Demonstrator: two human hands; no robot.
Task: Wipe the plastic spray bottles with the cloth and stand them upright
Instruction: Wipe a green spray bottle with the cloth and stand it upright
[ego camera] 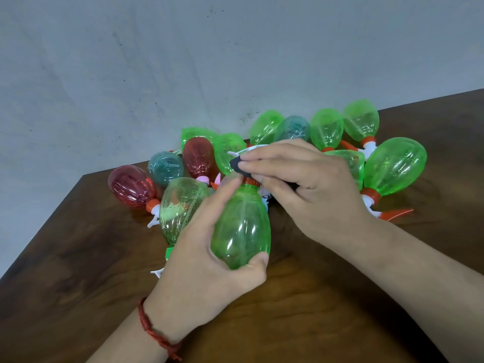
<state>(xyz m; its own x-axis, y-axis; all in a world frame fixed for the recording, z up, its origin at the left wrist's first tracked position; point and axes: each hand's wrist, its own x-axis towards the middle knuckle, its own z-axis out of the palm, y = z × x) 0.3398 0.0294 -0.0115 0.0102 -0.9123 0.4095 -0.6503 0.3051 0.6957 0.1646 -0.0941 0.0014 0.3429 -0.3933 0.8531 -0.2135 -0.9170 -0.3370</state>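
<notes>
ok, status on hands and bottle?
Left hand grips green bottle. Right hand pinches dark cloth by its orange collar. Other bottles lie heaped close behind.

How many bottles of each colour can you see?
Green bottles: 9, one held in the left hand
Red bottles: 2
Blue-green bottles: 2
Total: 13
</notes>
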